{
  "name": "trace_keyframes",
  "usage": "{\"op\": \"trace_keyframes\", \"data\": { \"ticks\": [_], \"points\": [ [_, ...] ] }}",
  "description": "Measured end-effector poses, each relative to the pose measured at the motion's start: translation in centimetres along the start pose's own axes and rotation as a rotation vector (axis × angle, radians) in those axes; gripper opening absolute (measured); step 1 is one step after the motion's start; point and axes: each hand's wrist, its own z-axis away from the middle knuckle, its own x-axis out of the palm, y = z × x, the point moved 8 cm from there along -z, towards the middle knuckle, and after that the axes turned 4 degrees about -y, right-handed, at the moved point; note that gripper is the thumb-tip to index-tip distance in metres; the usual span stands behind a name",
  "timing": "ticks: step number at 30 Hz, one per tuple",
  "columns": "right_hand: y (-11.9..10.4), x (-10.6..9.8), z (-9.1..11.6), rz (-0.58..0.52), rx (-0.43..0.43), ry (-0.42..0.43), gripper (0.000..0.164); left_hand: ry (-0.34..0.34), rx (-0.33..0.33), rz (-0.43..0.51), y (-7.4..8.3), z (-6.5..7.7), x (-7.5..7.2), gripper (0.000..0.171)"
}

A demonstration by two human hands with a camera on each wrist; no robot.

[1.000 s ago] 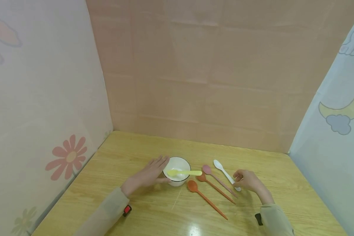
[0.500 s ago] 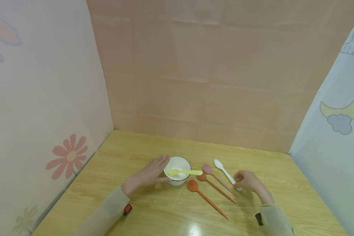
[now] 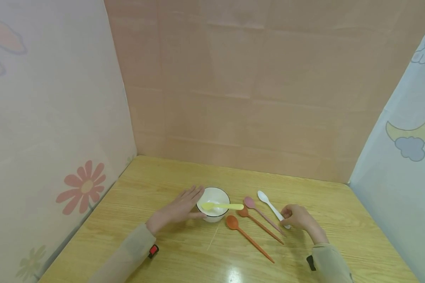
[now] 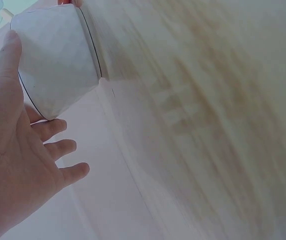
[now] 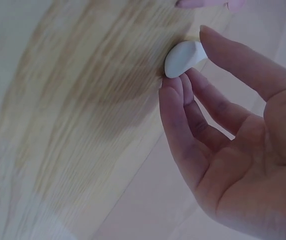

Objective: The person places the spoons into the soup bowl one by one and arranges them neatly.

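Observation:
My left hand [image 3: 180, 207] spreads along the left side of a white bowl [image 3: 216, 219] with a dark rim. Its thumb and straight fingers touch the bowl near the rim. In the left wrist view the bowl [image 4: 58, 60] shows its faceted outer wall beside the thumb. A yellow spoon [image 3: 223, 206] lies across the bowl, handle pointing right. On the right, my right hand [image 3: 298, 218] pinches a white spoon [image 3: 270, 205] by its handle end. The right wrist view shows that white end [image 5: 183, 59] between thumb and curled fingers; the spoon lies along the wood.
Between bowl and right hand lie a pink spoon [image 3: 260, 214] and two orange spoons, one nearer the front [image 3: 249, 238] and one behind it [image 3: 260, 226]. The wooden table [image 3: 170, 251] ends at a tan back panel [image 3: 233, 98] and patterned side panels.
My right fingers have closed in slightly on the white spoon's handle end. The left hand and bowl keep their places; the view has shifted a little.

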Motion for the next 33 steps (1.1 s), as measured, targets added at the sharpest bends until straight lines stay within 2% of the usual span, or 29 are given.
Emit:
{"op": "trace_keyframes", "data": {
  "ticks": [13, 33],
  "points": [
    [0.38, 0.25, -0.43, 0.042, 0.037, 0.016, 0.031, 0.013, 0.006, -0.018, -0.08, -0.04, 0.09, 0.092],
    [0.69, 0.70, -0.53, 0.035, 0.060, 0.048, 0.028, 0.009, 0.010, -0.006, 0.09, 0.05, 0.06, 0.092]
  ]
}}
